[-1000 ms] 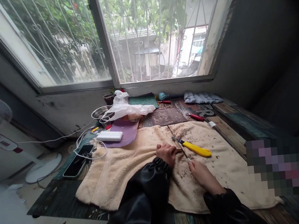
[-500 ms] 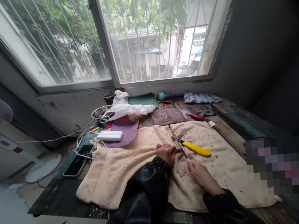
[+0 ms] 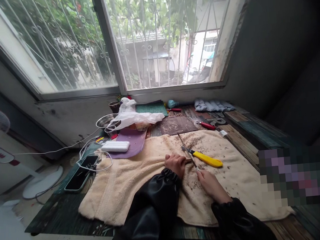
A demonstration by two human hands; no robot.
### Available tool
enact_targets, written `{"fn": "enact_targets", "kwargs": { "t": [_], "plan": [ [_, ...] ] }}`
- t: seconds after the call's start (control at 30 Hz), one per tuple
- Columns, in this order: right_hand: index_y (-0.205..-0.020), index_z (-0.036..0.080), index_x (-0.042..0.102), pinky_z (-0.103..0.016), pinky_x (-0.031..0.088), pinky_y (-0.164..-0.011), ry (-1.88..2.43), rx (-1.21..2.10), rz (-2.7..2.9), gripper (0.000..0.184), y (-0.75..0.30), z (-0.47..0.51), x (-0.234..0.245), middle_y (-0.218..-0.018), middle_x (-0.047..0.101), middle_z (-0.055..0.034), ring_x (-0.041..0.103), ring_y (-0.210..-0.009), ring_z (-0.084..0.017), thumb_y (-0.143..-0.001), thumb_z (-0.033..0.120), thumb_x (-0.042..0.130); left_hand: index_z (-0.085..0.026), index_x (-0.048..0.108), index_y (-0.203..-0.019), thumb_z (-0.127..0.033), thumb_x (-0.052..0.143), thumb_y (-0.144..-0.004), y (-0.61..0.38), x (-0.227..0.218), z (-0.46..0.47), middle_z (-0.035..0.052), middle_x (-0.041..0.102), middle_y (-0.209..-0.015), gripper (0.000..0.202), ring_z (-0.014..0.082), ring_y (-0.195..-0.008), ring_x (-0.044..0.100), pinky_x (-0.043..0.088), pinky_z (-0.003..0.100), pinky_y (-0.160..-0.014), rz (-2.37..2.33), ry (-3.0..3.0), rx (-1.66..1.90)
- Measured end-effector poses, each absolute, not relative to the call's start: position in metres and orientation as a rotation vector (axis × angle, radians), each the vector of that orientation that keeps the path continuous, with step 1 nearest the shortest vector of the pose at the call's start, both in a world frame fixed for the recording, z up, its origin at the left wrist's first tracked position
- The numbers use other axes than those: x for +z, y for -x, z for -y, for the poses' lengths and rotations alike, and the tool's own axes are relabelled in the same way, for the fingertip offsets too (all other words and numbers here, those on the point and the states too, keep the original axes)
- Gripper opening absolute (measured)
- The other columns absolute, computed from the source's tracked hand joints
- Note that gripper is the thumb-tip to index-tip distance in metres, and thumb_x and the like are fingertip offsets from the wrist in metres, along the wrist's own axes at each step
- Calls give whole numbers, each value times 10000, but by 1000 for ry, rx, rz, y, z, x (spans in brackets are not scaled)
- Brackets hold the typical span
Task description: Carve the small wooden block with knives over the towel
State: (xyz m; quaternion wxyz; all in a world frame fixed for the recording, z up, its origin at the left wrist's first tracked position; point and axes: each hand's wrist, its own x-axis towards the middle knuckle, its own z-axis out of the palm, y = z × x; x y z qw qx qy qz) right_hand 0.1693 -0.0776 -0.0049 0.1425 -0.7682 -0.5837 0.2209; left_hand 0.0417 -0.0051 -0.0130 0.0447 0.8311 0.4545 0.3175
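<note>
Left hand [image 3: 176,164] is clamped on a small brown piece [image 3: 188,160], one end poking out to the right, and the right hand [image 3: 212,184] grips the near end of a thin file-like tool [image 3: 189,154]. Hands are close but apart. Tool crosses at the piece's exposed end, tip aimed at the far edge of the table [image 3: 50,215]. It's kinda tight on the right, with a yellow utility knife [image 3: 208,158] just beside the tool. Past that there's a wide stretch of beige towel [image 3: 246,179] dotted with dark crumbs. Black sleeves [image 3: 155,195] reach over the near edge; a phone [image 3: 79,176] sits by the left edge, well apart from both hands.
</note>
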Motion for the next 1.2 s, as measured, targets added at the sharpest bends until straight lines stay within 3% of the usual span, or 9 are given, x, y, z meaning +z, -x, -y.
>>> {"fn": "enact_targets", "kwargs": {
  "t": [0.47,0.73,1.07,1.2],
  "plan": [
    [-752,152,539,-209,288,-554,2246,577,1677,361,-165,64,-7,-766,599,-96,519,-676,-142,-806,289,210,-254,592,-709,-306,464,-753,-44,-12,7,-15,596,-726,145,130,-732,475,247,310,-707,-1428,-2527,969],
    [-685,173,515,-208,295,-554,2212,641,1676,338,-176,100,-12,-664,578,-53,490,-596,-122,-796,307,225,-259,586,-720,-313,462,-752,-43,-15,3,-23,587,-703,140,127,-733,471,241,310,-712,-1402,-2515,976],
    [-800,127,569,-212,291,-568,2275,555,1686,363,-165,53,-6,-798,606,-116,531,-708,-148,-802,272,236,-254,596,-719,-335,469,-748,-44,-15,7,-9,592,-719,154,128,-736,482,250,302,-692,-1377,-2530,964],
    [-765,137,558,-205,298,-571,2253,572,1695,363,-166,65,-7,-779,610,-100,529,-694,-141,-806,285,229,-258,596,-730,-329,475,-744,-44,-15,6,-12,596,-737,141,128,-738,481,253,306,-719,-1405,-2508,963]
  ]
}}
